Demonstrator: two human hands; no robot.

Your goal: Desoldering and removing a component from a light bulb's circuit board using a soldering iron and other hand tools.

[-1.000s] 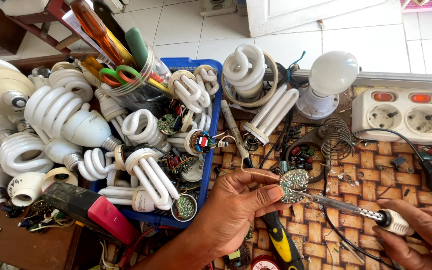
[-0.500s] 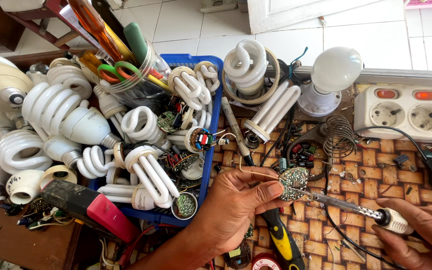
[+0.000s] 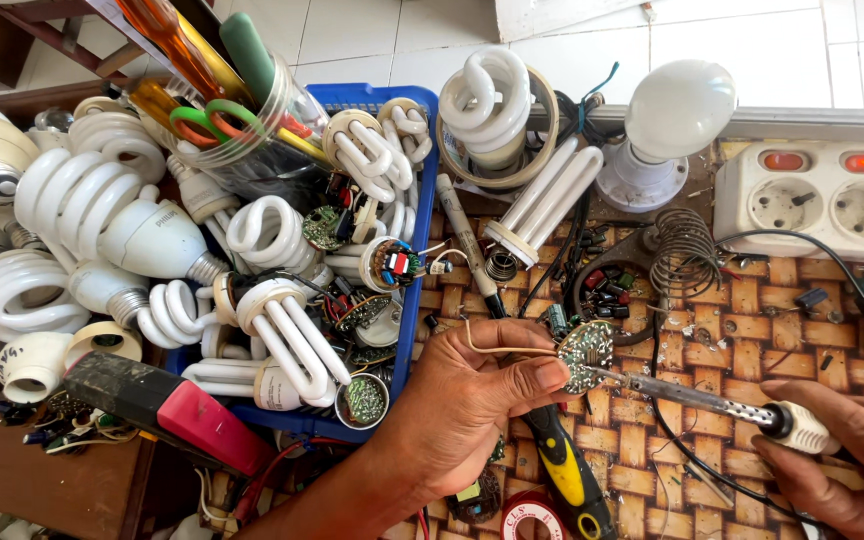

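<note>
Now left hand point(image 3: 472, 410) pinches circuit board point(image 3: 586, 356) against soldering iron point(image 3: 712, 400).

White bulbs, blue tray, brown weave.

Bulbs point(image 3: 102, 215) white, spiral and tubed; tray point(image 3: 414, 300) blue; scissors point(image 3: 207, 118) with green and orange handles; screwdriver point(image 3: 567, 475) yellow and black; tester point(image 3: 167, 410) black with red end; circuit board point(image 3: 586, 355) green, silver-speckled; power strip point(image 3: 822, 200) white, two orange switches; tabletop point(image 3: 752, 330) brown basket-weave pattern; floor point(image 3: 372, 30) white tile.

Both hands point(image 3: 477, 405) are bare, without gloves or sleeves.
</note>
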